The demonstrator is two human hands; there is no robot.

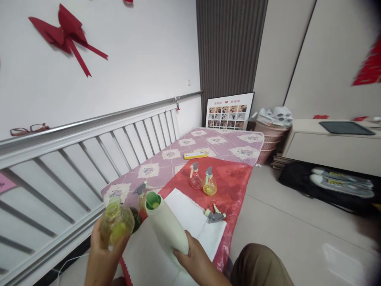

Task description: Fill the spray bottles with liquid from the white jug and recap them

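The left hand [102, 254] has its fingers curled round the lower part of a clear yellow bottle [118, 220], which stands nearly upright in the grip with its neck uncapped, while the right hand [196, 254] is closed about the lower end of a pale green bottle [169, 228]. The important relation is between the two mouths: the wide green mouth lies to the right of the yellow bottle's neck, near but not touching. The long axis of the green bottle runs from the right hand upward and to the left — so its mouth is the end nearer to the left hand. In this gap, farther back, a spray bottle [141, 196] stands on the table side, and it makes the room there narrow. To the left is the white railing [119, 153], well apart from the left hand. On the right there is more free space: the white sheet [181, 198], where a loose spray head [216, 215] lies near its edge, then the border of the red cloth [232, 182] and the floor [264, 214].
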